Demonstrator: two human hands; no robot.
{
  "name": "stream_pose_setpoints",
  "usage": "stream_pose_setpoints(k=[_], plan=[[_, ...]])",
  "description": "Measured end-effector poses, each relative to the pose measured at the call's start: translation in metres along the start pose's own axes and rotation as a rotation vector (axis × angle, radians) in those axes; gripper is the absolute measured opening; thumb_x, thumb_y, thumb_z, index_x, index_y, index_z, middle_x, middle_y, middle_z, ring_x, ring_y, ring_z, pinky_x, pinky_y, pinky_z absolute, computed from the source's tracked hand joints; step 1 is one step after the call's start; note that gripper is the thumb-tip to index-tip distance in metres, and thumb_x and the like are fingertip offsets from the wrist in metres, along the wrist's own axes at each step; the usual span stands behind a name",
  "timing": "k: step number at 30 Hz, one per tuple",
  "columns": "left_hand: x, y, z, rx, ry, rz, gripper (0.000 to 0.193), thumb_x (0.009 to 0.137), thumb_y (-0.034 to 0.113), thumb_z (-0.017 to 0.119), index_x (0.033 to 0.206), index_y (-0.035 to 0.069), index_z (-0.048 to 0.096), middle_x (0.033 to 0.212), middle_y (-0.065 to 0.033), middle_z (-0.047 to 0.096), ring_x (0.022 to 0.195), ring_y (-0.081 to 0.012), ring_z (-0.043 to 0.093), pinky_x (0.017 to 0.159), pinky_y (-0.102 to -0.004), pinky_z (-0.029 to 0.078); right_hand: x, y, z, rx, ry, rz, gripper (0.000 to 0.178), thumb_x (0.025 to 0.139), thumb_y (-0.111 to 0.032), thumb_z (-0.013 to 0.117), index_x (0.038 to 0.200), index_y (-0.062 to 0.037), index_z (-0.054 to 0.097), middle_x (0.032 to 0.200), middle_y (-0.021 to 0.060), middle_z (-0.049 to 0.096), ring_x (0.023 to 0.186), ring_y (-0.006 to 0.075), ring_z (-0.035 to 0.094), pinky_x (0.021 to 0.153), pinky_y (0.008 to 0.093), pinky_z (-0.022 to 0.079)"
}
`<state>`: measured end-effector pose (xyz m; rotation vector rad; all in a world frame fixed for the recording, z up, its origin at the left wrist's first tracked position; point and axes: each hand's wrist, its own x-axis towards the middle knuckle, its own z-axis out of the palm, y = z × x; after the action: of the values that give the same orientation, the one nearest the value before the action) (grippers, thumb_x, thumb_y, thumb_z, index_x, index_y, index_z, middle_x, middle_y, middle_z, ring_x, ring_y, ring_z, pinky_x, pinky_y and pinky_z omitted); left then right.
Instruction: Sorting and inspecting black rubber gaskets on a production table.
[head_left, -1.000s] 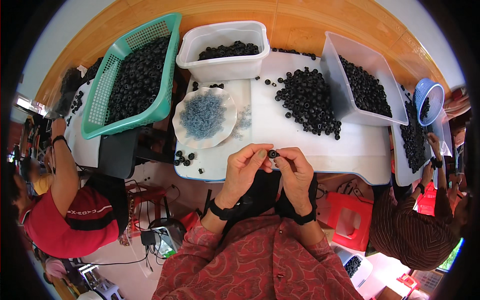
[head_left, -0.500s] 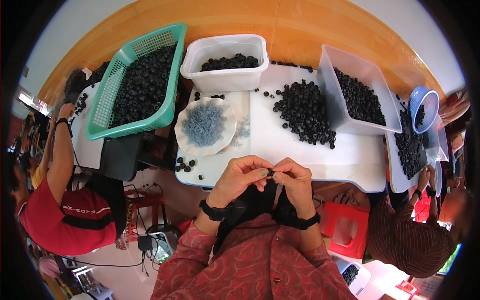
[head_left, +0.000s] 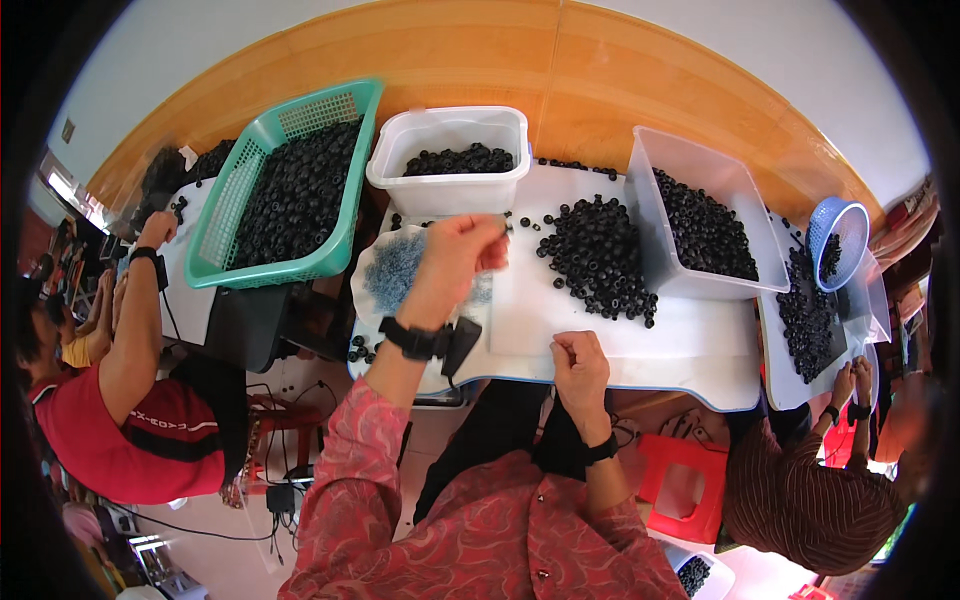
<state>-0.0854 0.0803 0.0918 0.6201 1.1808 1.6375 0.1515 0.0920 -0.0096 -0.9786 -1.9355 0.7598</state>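
My left hand (head_left: pixel 462 258) is raised over the table in front of the white tub (head_left: pixel 450 190), thumb and fingers pinched together. A dark speck shows by its fingertips; whether it is held or lies on the table behind, I cannot tell. My right hand (head_left: pixel 581 368) hovers at the table's front edge, fingers curled closed, their contents hidden. A loose pile of small black ring-shaped parts (head_left: pixel 598 258) lies on the white sheet beyond it. Partly behind my left hand and wrist is a scalloped white plate (head_left: pixel 362 292) of tiny bluish clear pieces (head_left: pixel 395 270).
A green basket (head_left: pixel 205 240) and a clear bin (head_left: pixel 700 280), both full of black parts, flank the table's back. A blue round basket (head_left: pixel 850 240) stands at far right. People work at both sides. A red stool (head_left: pixel 660 485) is below, right.
My hands were together pinching a small black part; now they are apart. The left has moved up and forward toward the white tub. The right has drawn back slightly, its fingers curled.
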Motion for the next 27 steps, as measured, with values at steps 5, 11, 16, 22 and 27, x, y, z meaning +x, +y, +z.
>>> stream_pose_setpoints(k=[5,11,16,22,27], plan=[[0.068,0.034,-0.001,-0.041,0.132,0.264,0.019,0.093,0.018,0.067,0.093,-0.002,0.068,0.078,-0.0047,0.067,0.067,-0.0131,0.063,0.063,-0.0277,0.055,0.001,0.003,-0.001,0.043,-0.012,0.017,0.008,0.083,-0.001,0.068,0.090,-0.0047,0.065,0.083,0.0094,0.061,0.066,0.0223,0.061,0.059,0.0320,0.049],[0.057,0.005,0.023,0.247,0.094,0.262,0.022,0.092,0.016,0.067,0.104,-0.003,0.067,0.087,-0.0064,0.068,0.071,-0.0118,0.064,0.069,-0.0257,0.056,0.003,0.003,-0.004,0.036,0.003,0.030,0.008,0.083,-0.002,0.068,0.090,-0.0045,0.065,0.082,0.0093,0.062,0.065,0.0223,0.062,0.059,0.0318,0.049],[0.031,-0.080,0.037,0.540,0.007,0.188,0.013,0.086,0.011,0.071,0.089,-0.002,0.072,0.067,-0.0078,0.067,0.053,-0.0137,0.061,0.051,-0.0277,0.050,0.003,0.004,-0.004,0.073,-0.001,0.052,0.007,0.083,-0.003,0.069,0.089,-0.0050,0.065,0.081,0.0090,0.062,0.065,0.0225,0.062,0.059,0.0321,0.049],[0.031,-0.105,0.048,1.075,-0.011,0.353,0.019,0.078,0.017,0.077,0.091,0.004,0.072,0.080,-0.0178,0.067,0.074,-0.0335,0.066,0.067,-0.0395,0.053,0.002,0.005,-0.003,0.094,0.002,0.086,0.008,0.083,-0.004,0.069,0.089,-0.0055,0.066,0.081,0.0089,0.062,0.065,0.0227,0.062,0.059,0.0323,0.050],[0.033,-0.102,0.059,1.255,0.008,0.283,0.022,0.075,0.021,0.080,0.089,0.005,0.072,0.089,-0.0191,0.063,0.084,-0.0366,0.063,0.072,-0.0441,0.052,0.002,0.008,-0.003,0.072,0.012,0.084,0.008,0.082,-0.004,0.069,0.090,-0.0055,0.066,0.082,0.0089,0.062,0.065,0.0231,0.062,0.059,0.0324,0.050]])
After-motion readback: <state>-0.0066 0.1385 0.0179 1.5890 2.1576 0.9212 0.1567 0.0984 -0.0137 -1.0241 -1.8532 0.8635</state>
